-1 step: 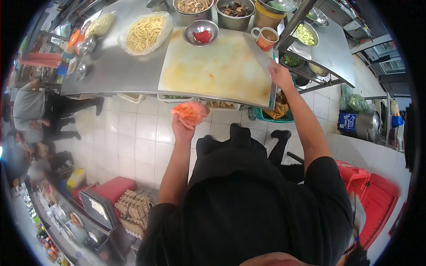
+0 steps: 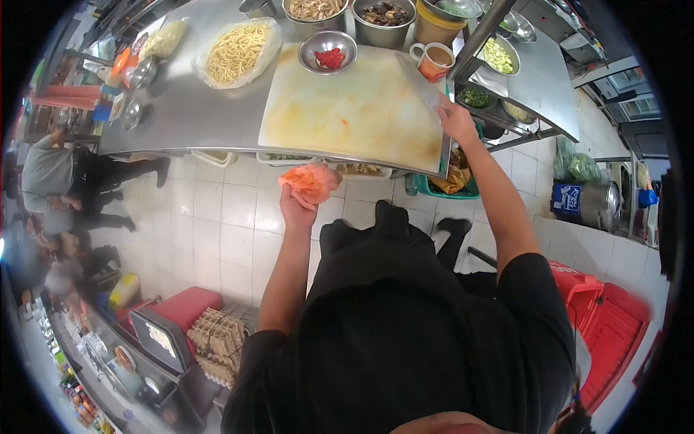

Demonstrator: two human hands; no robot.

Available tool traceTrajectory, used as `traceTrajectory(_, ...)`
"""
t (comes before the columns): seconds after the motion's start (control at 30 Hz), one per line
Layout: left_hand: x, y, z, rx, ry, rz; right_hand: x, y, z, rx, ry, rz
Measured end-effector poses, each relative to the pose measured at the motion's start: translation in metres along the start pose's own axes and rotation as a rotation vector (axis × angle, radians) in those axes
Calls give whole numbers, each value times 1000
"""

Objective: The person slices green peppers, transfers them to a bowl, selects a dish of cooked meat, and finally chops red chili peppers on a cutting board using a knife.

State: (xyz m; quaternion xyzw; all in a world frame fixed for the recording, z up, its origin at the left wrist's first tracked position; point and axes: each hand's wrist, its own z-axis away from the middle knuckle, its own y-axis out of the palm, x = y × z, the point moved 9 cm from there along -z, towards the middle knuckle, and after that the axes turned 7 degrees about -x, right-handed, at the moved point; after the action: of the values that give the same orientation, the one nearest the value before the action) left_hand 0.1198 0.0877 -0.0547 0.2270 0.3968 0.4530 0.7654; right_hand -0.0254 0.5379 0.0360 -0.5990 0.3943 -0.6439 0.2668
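Observation:
In front of the steel table, my left hand (image 2: 298,202) is closed around a crumpled orange-red bundle (image 2: 309,182). It looks like thin plastic with orange pieces in it, but I cannot make out its contents. At the right edge of the white cutting board (image 2: 325,108), my right hand (image 2: 457,121) grips a wide-bladed knife (image 2: 421,88), whose blade lies over the board. A small orange scrap (image 2: 345,123) is on the board. At its far edge stands a steel bowl (image 2: 315,43) with red pieces (image 2: 330,58). A mug (image 2: 435,64) of brown liquid is beyond the blade.
Noodles in a plastic bag (image 2: 237,52) lie left of the board. Steel pots (image 2: 383,32) line the back, and a shelf post (image 2: 478,45) rises at the right. Below the table edge is a green crate (image 2: 466,192). Another person (image 2: 54,170) stands far left.
Both hands keep their places and holds. My shoe on the floor at the right has shifted slightly, and the person at the far left has moved a foot a little.

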Motion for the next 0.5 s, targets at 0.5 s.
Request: traceTrajectory(0.5, -10, -17, -23, 9, 40, 41, 65, 56, 76, 213, -169, 86)
